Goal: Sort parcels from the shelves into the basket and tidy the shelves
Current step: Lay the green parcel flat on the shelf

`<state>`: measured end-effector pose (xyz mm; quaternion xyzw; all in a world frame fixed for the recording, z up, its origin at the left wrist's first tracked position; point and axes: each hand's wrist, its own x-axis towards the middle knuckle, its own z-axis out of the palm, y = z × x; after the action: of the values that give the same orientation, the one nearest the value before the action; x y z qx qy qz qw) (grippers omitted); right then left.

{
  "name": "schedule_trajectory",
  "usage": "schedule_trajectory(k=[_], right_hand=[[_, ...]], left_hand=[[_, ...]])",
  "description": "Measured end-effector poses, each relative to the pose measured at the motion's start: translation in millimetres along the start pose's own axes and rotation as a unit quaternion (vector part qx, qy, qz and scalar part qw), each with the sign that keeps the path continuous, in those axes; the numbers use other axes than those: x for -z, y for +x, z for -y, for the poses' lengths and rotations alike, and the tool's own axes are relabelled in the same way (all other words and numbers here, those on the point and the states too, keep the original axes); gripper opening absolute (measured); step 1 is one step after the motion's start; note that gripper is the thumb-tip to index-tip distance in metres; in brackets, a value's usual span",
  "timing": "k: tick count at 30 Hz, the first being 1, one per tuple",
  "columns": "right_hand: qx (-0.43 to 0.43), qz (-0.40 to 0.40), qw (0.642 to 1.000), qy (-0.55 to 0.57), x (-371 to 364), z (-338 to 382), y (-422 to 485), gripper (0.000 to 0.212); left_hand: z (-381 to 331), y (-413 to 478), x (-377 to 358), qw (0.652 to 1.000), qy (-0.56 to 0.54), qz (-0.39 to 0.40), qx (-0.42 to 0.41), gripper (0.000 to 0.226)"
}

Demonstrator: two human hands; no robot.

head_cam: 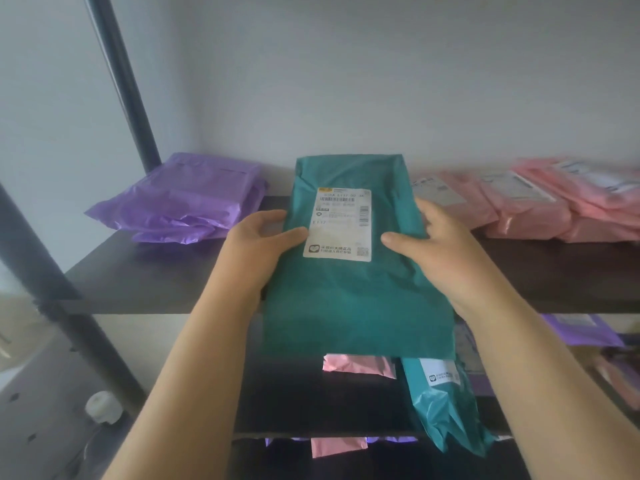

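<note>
**Item 1.** Teal plastic mailer parcel (356, 271), flat and long. Its far end lies over the dark shelf board (156, 271) and its near end overhangs the board's front edge. Whether it rests on the board cannot be told.
- Grip: the left hand (256, 251) clasps the left edge and the right hand (446, 251) the right edge, with both thumbs on top.

**Item 2.** White shipping label (341, 225) on the parcel's upper face.
- "E117" is readable at the left.
- A barcode and a QR code are visible; the other print is blurred.

**Item 3.** Stack of purple plastic mailers (187, 199), left on the board beside the black upright post (121, 81). A bare strip of board separates it from the teal parcel.

**Item 4.** Stack of pink plastic mailers (540, 202), right on the board. It sits near the teal parcel's far right corner, and its labels are unreadable.

**Item 5.** Lower shelf:
- A second teal mailer (446, 407) hangs over the front edge.
- A pink mailer (356, 365) lies just beside it.
</note>
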<state>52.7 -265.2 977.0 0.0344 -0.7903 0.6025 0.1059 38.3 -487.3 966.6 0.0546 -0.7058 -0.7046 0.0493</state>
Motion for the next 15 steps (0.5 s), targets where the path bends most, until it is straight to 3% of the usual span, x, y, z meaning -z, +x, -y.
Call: schedule_trajectory(k=[5,10,15], right_hand=[[-0.006,0.011,0.972,-0.236,-2.8,-0.9,37.4,0.071],[-0.019,0.05,0.945,-0.323,-7.8,2.2,51.5,0.067],[-0.013,0.06,0.908,-0.415,-8.8,6.9,51.7,0.056]], left_hand=[[-13.0,25.2,-10.2,0.975,0.204,-0.045,-0.072,0.053],[-11.9,42.9,-17.3,0.912,0.398,-0.024,-0.097,0.049],[-1.3,48.5,-24.0,0.886,0.449,0.015,-0.118,0.043]])
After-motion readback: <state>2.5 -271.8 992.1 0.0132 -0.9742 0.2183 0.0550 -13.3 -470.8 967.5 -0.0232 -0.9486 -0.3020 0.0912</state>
